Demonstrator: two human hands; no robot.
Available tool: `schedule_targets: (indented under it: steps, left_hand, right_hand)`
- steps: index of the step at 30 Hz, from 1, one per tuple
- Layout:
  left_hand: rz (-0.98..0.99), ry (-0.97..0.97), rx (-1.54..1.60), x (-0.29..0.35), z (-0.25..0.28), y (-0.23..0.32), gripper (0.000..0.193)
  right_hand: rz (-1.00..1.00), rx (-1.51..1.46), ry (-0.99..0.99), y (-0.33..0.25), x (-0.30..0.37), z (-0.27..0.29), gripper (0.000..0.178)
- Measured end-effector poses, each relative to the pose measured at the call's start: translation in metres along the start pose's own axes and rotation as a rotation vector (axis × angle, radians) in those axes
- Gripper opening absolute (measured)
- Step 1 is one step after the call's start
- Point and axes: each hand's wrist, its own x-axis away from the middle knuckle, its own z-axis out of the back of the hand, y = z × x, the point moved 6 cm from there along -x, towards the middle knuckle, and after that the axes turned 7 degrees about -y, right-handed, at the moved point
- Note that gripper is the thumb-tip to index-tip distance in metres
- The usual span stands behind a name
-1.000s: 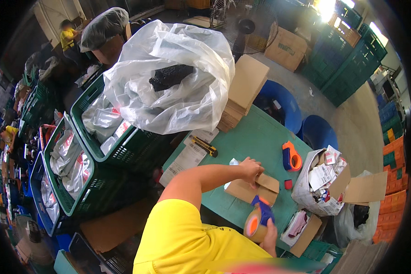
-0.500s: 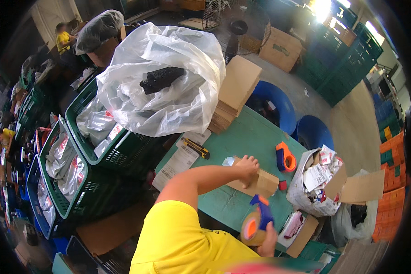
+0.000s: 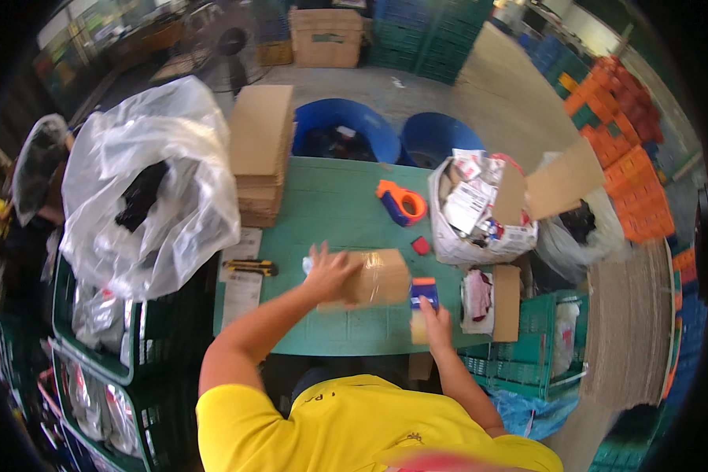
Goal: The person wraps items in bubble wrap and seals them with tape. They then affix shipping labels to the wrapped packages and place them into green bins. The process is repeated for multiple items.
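Note:
On the green table (image 3: 338, 193), a small brown cardboard box (image 3: 385, 277) has a shiny strip of clear tape across it. My left hand (image 3: 332, 274) grips the left end of this box, its fingers spread over the edge. The right hand (image 3: 436, 318) is closed around a blue and orange tape dispenser (image 3: 424, 294), just off the box's right end. Its tape roll (image 3: 419, 328) hangs toward me. Farther back lies a second tape dispenser (image 3: 402, 203), orange and dark blue, with a small red block (image 3: 421, 246) nearer me.
A yellow utility knife (image 3: 252, 267) rests on labelled sheets at the left. Flat cardboard (image 3: 261, 130) is stacked behind it, beside a large clear plastic bag (image 3: 106, 197). At the right stand a white sack of packets (image 3: 456, 250) and a small box with cloth (image 3: 507, 303). Blue tubs (image 3: 440, 130) stand beyond.
The view has swung to the right and levelled. My left hand has moved from the box's top to its left end. The right hand has brought the tape dispenser close to the box's right end.

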Motion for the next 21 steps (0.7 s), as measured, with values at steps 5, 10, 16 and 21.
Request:
schedule_targets:
  steps: [5,10,16,21]
  left_hand:
    - [-0.090,0.388,0.074,0.099,-0.098,0.050,0.082]
    - [-0.150,0.776,0.070,0.130,-0.120,0.069,0.045]
    - [-0.097,0.513,0.300,0.079,-0.073,0.012,0.075]
    - [-0.218,0.418,0.519,-0.005,-0.029,-0.056,0.061]
  right_hand:
    - [0.231,0.043,-0.150,-0.046,0.002,-0.053,0.037]
    - [0.212,0.146,-0.077,-0.026,0.001,-0.081,0.044]
    - [-0.069,-0.068,-0.397,0.002,0.016,-0.079,0.044]
    - [0.025,0.074,-0.378,0.025,0.075,-0.057,0.055]
